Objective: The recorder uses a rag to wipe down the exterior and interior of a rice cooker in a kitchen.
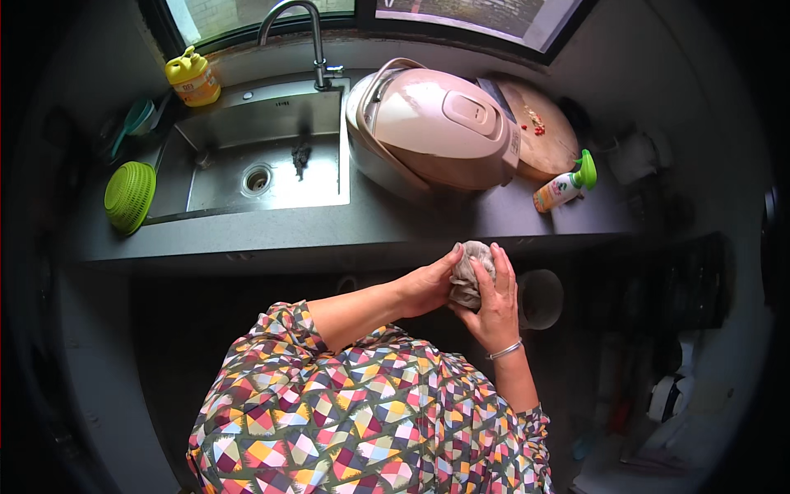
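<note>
Both hands grip a crumpled grey cloth (472, 278) in front of the counter's edge. My left hand (429, 285) holds it from the left, with the thumb up along its side. On the right, my right hand (497, 305) wraps over it with fingers spread across the folds. A pink rice cooker (444, 123) with its lid down stands on the counter beyond the hands. Right of it, a spray bottle with a green trigger head (558, 190) lies tilted or leans near the front edge.
A steel sink (216, 200) holds a dark clump (300, 159) near its drain. Around it are a faucet (318, 49), a yellow jug (194, 80) and a green colander (131, 196). A round wooden cutting board (549, 142) bears red bits. Below the counter stands a bin (542, 299).
</note>
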`<state>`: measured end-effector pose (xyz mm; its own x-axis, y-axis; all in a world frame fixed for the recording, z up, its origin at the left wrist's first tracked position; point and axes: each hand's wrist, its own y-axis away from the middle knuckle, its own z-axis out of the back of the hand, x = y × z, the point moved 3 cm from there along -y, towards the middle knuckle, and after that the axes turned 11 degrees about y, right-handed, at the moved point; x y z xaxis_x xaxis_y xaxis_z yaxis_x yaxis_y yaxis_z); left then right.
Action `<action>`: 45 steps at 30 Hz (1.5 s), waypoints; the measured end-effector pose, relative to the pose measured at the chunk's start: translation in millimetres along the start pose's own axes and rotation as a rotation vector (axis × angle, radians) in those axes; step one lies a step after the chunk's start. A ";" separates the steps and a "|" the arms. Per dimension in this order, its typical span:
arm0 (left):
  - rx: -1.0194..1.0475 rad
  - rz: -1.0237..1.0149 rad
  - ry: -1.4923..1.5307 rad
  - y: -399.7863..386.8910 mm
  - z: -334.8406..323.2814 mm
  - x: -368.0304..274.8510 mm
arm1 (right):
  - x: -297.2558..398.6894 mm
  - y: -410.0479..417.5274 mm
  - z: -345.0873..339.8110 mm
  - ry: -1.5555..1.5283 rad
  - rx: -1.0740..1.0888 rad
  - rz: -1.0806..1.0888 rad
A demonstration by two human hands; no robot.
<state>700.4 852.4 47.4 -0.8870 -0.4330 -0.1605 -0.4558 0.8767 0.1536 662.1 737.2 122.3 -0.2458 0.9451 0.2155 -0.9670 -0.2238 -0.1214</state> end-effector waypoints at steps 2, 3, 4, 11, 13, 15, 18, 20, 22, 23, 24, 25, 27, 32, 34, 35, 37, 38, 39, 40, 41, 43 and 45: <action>-0.020 0.080 -0.073 -2.2 6.0 -1.5 | -22.8 3.0 -10.5 -0.140 -0.040 -0.043; -0.008 0.092 -0.078 -1.8 6.6 -6.2 | -33.0 3.8 -9.9 -0.131 -0.049 -0.055; -0.018 0.121 -0.303 2.9 3.8 -12.7 | -41.1 2.7 -7.2 -0.257 -0.050 -0.122; -0.502 -0.892 -0.883 37.9 22.5 -128.8 | -84.2 -34.6 35.1 -0.696 -0.292 -0.341; -0.739 -1.103 -1.348 43.8 13.1 -158.3 | -85.4 -59.0 54.4 -0.602 -0.496 -0.205; -0.861 -1.121 -1.497 28.9 19.7 -171.5 | -87.1 -81.7 64.7 -0.685 -0.595 -0.217; -0.941 -0.971 -1.599 -6.8 31.3 -174.5 | -86.1 -115.9 51.0 -0.474 -0.488 -0.130; -0.895 -0.850 -1.605 -29.3 28.3 -160.4 | -72.6 -125.0 10.8 0.015 -0.462 0.042; -0.787 -0.911 -1.589 -37.5 24.5 -134.0 | -48.1 -127.6 -8.9 0.323 -0.414 0.219; -0.750 -0.932 -1.576 -38.6 17.1 -123.0 | -49.2 -129.5 -7.9 0.297 -0.379 0.291; -0.741 -0.924 -1.575 -35.3 10.4 -116.4 | -55.1 -137.4 -1.7 0.267 -0.367 0.287; -0.734 -0.917 -1.572 -33.2 6.8 -110.7 | -68.8 -146.1 5.8 0.257 -0.356 0.231; -0.747 -0.962 -1.556 -35.0 9.0 -98.1 | -106.9 -160.1 27.2 0.257 -0.263 0.008; -0.666 -0.992 -1.567 -49.3 -10.2 -71.5 | -233.8 -164.0 56.6 0.122 -0.203 -0.417; -0.665 -0.991 -1.596 -50.5 -14.3 -67.1 | -224.4 -174.0 66.5 0.074 -0.016 -0.611; -0.657 -0.989 -1.596 -51.3 -13.9 -63.2 | -207.1 -183.8 65.0 0.107 0.009 -0.447; -0.670 -1.025 -1.593 -44.7 -7.8 -64.0 | -144.5 -202.8 37.7 0.187 -0.131 -0.164; -0.651 -1.037 -1.586 -40.9 -7.2 -64.1 | -105.4 -204.0 24.5 0.278 -0.155 -0.046; -0.640 -1.037 -1.579 -37.3 -7.8 -64.0 | -79.8 -201.8 16.3 0.371 -0.174 0.072; -0.622 -1.021 -1.579 -35.8 -9.9 -62.8 | -80.8 -198.1 15.0 0.340 -0.226 0.111; -0.606 -1.004 -1.579 -35.4 -11.6 -62.4 | -85.7 -193.9 16.5 0.310 -0.278 0.151; -0.635 -0.987 -1.571 -28.0 -9.2 -62.8 | -113.1 -192.3 35.5 0.255 -0.179 -0.013; -0.589 -0.998 -1.556 -34.3 -19.6 -57.1 | -185.8 -179.8 64.3 0.197 -0.036 -0.295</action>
<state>765.2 842.9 70.4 0.3477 0.1731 -0.9215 -0.9333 0.1579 -0.3225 877.4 586.5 166.4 0.0649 0.9964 0.0554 -0.9906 0.0710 -0.1167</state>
